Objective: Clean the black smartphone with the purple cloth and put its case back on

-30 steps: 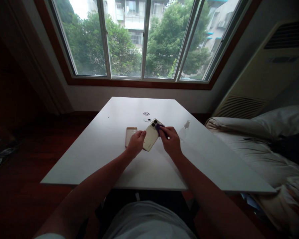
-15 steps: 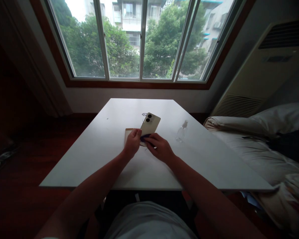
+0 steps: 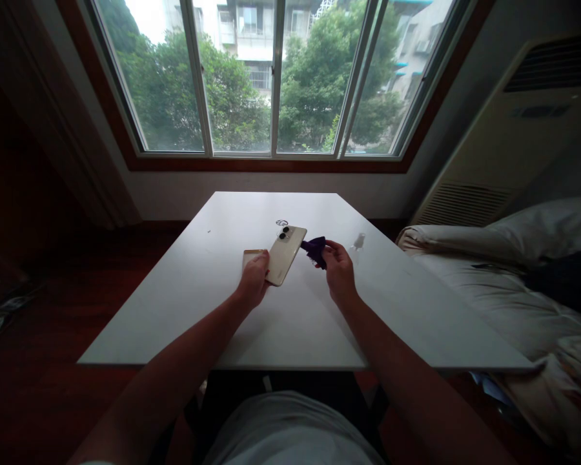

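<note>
My left hand (image 3: 254, 278) grips a pale gold smartphone (image 3: 286, 256) by its lower left edge, tilted above the table with the camera side toward me. To its right, my right hand (image 3: 339, 268) pinches a dark purple cloth (image 3: 315, 250), which hangs bunched beside the phone's right edge. A flat tan-edged item (image 3: 252, 256) lies on the table, partly behind my left hand; its kind is unclear. Past the phone lies a small dark looped item (image 3: 281, 223). Behind my right hand stands a clear spray bottle (image 3: 359, 241), its lower part mostly hidden.
The white table (image 3: 184, 323) stretches out before me, below a wide window (image 3: 275, 161). On the right are a cushioned seat or bed (image 3: 465, 284) with folded bedding and a tall pale air conditioner (image 3: 503, 142). A tiny dark speck lies at the table's far left.
My right hand has moved right with the cloth, off the phone's back, and the cloth now shows more fully. The phone has tilted and shifted slightly in my left hand.
</note>
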A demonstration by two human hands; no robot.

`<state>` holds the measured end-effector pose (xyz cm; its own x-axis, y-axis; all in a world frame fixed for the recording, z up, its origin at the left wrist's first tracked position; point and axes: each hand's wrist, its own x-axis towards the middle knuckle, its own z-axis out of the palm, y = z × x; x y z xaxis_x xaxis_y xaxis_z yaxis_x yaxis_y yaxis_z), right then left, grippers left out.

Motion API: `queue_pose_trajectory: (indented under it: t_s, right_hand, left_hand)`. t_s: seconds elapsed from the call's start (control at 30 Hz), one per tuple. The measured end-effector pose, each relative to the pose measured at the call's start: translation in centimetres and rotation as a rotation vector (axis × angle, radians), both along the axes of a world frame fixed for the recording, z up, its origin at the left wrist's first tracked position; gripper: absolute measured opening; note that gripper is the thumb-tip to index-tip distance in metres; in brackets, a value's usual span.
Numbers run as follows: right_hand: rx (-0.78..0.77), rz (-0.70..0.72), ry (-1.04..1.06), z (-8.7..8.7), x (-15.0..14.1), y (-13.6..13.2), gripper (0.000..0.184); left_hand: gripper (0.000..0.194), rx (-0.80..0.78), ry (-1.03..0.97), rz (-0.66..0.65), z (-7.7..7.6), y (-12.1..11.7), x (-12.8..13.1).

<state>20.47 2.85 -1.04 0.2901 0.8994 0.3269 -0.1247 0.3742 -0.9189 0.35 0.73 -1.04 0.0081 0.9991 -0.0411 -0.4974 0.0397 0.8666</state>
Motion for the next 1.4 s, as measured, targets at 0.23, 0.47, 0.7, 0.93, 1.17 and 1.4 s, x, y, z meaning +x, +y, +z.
queue_pose_trajectory:
  t_s: [0.23, 0.47, 0.7, 0.93, 1.17, 1.4]
  right_hand:
    - [-0.411, 0.469, 0.11, 0.6, -2.1, -1.8, 0.047]
    - [-0.354, 0.669, 0.055, 0.4, -2.5, -2.3, 0.057]
    - [-0.332, 0.602, -0.082, 0.1, -3.1, -2.5, 0.055]
    - [-0.339, 0.257, -0.164, -1.3, -2.1, -0.5, 0.058]
    - [-0.392, 0.381, -0.227, -1.1, -2.5, -0.9, 0.054]
    - [-0.487, 0.518, -0.194, -1.7, -3.2, -1.5, 0.046]
  left_hand:
    - [0.021, -0.271, -0.033, -0.212, 0.9, -0.7, 0.1]
    - [0.026, -0.225, -0.063, -0.608, 1.0, -2.0, 0.1]
    - [0.034, -0.066, 0.194, -0.569, -0.2, -1.8, -0.2]
    - [0.035, -0.06, 0.188, -0.235, -0.4, -0.5, 0.3]
    - [0.021, -0.004, 0.102, -0.165, -1.5, 0.4, 0.3]
    - [0.016, 0.0, 0.33, -0.068, -1.7, 0.9, -0.1]
